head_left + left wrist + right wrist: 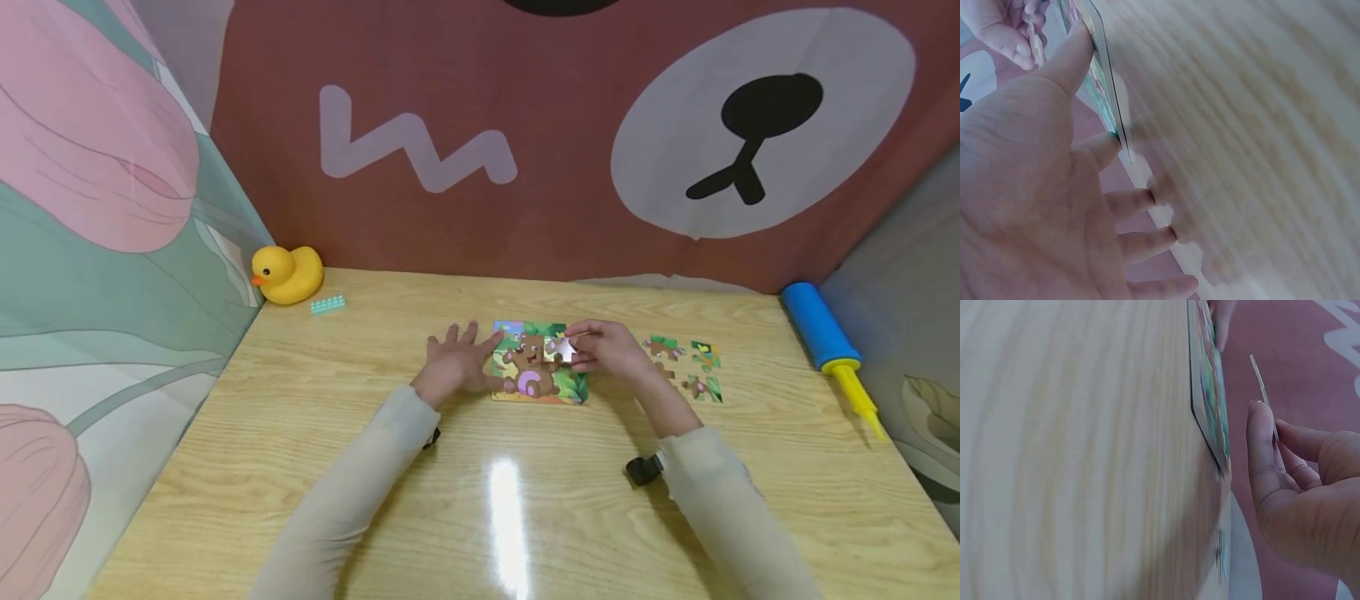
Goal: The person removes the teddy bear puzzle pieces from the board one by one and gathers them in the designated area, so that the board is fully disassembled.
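Observation:
A jigsaw puzzle with a brown bear picture lies flat on the table. My left hand is at its left side with the fingers spread; the thumb and index finger touch the puzzle's border in the left wrist view. Over the puzzle's right part, my right hand pinches a jigsaw piece between thumb and fingers. That piece is raised off the board in the right wrist view, seen edge-on. Several loose jigsaw pieces lie on the table to the right of my right hand.
A yellow rubber duck and a small turquoise toy brick sit at the table's back left corner. Along the right edge lies a blue and yellow hand pump. A printed cloth hangs behind the wooden table.

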Tool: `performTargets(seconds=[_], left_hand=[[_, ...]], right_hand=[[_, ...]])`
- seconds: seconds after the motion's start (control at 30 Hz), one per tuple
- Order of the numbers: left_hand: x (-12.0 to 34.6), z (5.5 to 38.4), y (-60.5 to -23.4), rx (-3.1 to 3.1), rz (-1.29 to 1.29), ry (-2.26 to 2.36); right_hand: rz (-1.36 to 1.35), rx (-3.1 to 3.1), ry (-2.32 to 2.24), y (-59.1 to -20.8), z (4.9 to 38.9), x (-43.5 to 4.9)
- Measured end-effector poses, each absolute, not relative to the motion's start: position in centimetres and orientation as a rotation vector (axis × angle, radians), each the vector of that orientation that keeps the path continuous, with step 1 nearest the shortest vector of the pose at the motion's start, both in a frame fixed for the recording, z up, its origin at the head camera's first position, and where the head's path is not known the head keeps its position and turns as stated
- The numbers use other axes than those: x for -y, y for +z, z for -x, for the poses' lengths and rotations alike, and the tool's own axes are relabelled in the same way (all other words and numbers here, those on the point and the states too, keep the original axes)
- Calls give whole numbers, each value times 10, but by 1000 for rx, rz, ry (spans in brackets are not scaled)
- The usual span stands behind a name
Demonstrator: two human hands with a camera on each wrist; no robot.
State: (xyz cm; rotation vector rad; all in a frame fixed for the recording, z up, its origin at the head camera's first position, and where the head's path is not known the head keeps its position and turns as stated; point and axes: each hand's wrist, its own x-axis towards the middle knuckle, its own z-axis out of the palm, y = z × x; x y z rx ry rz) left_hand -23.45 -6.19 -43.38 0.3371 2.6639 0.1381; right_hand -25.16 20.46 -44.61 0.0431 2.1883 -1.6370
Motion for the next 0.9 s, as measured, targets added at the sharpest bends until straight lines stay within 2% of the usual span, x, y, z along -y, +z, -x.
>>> performTargets(seconds=[0.9], left_hand=[[62,236,-435,-2656,-334,136]], right_hand=[[-81,-2042,-1783,-441,232,-272]])
